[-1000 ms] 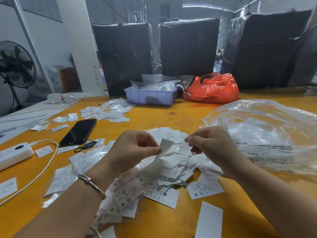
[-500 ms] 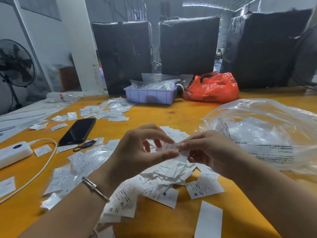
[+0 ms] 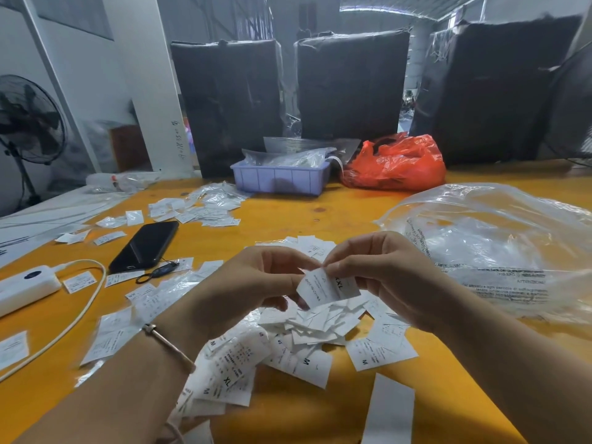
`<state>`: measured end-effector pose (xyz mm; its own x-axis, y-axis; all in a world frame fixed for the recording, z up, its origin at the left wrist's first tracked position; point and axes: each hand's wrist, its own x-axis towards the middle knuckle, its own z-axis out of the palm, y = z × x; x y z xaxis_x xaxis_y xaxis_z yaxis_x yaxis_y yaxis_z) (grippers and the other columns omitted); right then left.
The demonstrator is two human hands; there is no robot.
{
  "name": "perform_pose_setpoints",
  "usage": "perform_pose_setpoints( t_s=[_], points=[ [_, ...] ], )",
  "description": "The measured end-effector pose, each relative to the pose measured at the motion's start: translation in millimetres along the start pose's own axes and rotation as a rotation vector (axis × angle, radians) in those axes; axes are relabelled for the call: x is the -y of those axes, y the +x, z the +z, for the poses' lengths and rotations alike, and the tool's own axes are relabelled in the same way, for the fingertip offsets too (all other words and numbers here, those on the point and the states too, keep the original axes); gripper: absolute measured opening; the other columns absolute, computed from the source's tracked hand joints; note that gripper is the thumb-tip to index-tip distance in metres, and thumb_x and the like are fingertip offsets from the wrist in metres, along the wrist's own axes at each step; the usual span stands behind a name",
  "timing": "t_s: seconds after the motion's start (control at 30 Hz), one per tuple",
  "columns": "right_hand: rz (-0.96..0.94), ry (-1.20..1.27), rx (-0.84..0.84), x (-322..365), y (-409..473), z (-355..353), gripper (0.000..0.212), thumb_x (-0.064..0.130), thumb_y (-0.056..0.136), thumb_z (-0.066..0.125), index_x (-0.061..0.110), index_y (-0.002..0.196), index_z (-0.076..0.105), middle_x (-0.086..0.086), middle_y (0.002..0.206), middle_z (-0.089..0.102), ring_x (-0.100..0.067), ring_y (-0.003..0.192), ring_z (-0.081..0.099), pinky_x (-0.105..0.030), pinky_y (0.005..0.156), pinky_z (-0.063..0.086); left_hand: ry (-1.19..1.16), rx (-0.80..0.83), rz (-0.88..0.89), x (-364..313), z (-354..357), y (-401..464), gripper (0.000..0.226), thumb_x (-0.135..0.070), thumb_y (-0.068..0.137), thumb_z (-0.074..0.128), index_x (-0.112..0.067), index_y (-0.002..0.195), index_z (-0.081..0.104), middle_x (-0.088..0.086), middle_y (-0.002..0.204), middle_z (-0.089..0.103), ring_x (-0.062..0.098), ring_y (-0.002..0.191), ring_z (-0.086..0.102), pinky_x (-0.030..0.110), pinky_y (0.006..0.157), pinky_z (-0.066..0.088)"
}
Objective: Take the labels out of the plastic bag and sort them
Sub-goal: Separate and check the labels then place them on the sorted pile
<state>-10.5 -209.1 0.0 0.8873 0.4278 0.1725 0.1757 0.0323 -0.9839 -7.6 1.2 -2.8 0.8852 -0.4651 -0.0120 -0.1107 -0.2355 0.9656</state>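
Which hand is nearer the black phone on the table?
Left. The left hand is just right of the black phone; the right hand is farther right, beyond it, both pinching the XXL label.

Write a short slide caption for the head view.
Both hands hold an XXL label above the pile of labels on the table.

Label pile dead center on the table, both hands right above it. Plastic bag out at 2 o'clock, phone at 10, power bank at 9, tray at 12 with another bag just right of it.
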Motion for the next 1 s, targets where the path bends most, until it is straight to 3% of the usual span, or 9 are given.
perform_pose_setpoints(
  t_s=[0.17,0.33,0.4,0.5,0.6,0.67,0.73,0.83,1.0],
  points=[
    [-0.028,-0.055,-0.077,2.1,-0.1,0.4,0.005,0.011,0.077,0.067,0.008,0.074,0.069,-0.013,0.079,0.066,-0.017,0.075,0.058,-0.019,0.061,0.045,0.043,-0.005,0.024,1.2,-1.9,-0.9,0.014,-0.019,0.075,0.080,-0.014,0.089,0.078,0.009,0.084,0.075,0.013,0.072,0.068,0.016,0.058,0.048],
    [-0.148,0.037,-0.610,0.4,2.4,-16.6,0.006,0.010,0.092,0.060,0.009,0.097,0.064,-0.009,0.074,0.072,-0.018,0.058,0.066,-0.021,0.047,0.049,-0.074,-0.126,0.080,2.7,-4.8,0.9,0.015,-0.027,0.075,0.072,-0.015,0.084,0.073,0.010,0.094,0.076,0.018,0.084,0.071,0.024,0.071,0.050],
    [-0.187,-0.042,-0.690,-2.5,1.9,-22.7,0.014,0.008,0.094,0.058,0.014,0.104,0.066,-0.011,0.068,0.071,-0.018,0.050,0.063,-0.022,0.043,0.047,-0.120,-0.143,0.118,2.1,-5.4,1.0,0.015,-0.024,0.078,0.071,-0.012,0.086,0.071,0.011,0.100,0.076,0.019,0.088,0.072,0.024,0.073,0.053],
    [-0.118,-0.142,-0.589,-7.5,4.4,-20.5,0.026,-0.003,0.094,0.050,0.008,0.102,0.072,-0.016,0.071,0.069,-0.018,0.052,0.061,-0.023,0.047,0.047,-0.187,-0.142,0.184,-0.6,-3.8,-0.4,0.013,-0.021,0.076,0.074,-0.011,0.084,0.073,0.014,0.094,0.076,0.020,0.084,0.072,0.020,0.070,0.055],
    [0.024,-0.049,-0.353,-7.7,6.1,-12.9,0.025,-0.006,0.090,0.049,0.000,0.094,0.073,-0.020,0.080,0.070,-0.023,0.066,0.063,-0.026,0.059,0.050,-0.211,-0.124,0.234,-3.2,-4.2,-2.3,0.015,-0.018,0.072,0.081,-0.010,0.082,0.074,0.011,0.084,0.074,0.019,0.077,0.069,0.020,0.069,0.055],
    [0.038,-0.025,-0.185,-6.4,5.2,-9.8,0.022,0.014,0.091,0.055,0.002,0.095,0.074,-0.017,0.088,0.073,-0.021,0.073,0.065,-0.024,0.063,0.050,-0.222,-0.085,0.237,-3.9,-4.4,-3.1,0.016,-0.013,0.071,0.084,-0.011,0.082,0.074,0.012,0.083,0.073,0.019,0.075,0.068,0.023,0.070,0.055],
    [0.030,-0.069,-0.053,-5.2,3.2,-5.9,0.039,0.038,0.087,0.056,0.006,0.098,0.074,-0.012,0.093,0.073,-0.017,0.078,0.066,-0.021,0.065,0.050,-0.221,-0.049,0.234,-4.3,-3.6,-3.8,0.018,-0.012,0.071,0.082,-0.013,0.087,0.076,0.011,0.083,0.073,0.020,0.075,0.067,0.025,0.071,0.056],
    [0.006,-0.135,0.023,-4.8,0.9,0.4,0.046,0.049,0.078,0.060,0.008,0.095,0.075,-0.011,0.090,0.073,-0.015,0.078,0.064,-0.020,0.067,0.049,-0.216,-0.010,0.245,-4.3,-2.4,-4.7,0.025,-0.011,0.077,0.073,-0.014,0.101,0.077,0.010,0.082,0.072,0.018,0.073,0.067,0.024,0.070,0.055],
    [-0.063,-0.137,0.003,-3.5,-0.4,-1.6,0.020,0.028,0.076,0.072,0.010,0.083,0.076,-0.008,0.073,0.069,-0.016,0.069,0.061,-0.023,0.066,0.048,-0.115,-0.062,0.248,-5.5,-0.5,-6.9,0.014,-0.020,0.077,0.072,-0.016,0.089,0.079,0.008,0.076,0.072,0.015,0.069,0.064,0.018,0.062,0.049]
  ],
)
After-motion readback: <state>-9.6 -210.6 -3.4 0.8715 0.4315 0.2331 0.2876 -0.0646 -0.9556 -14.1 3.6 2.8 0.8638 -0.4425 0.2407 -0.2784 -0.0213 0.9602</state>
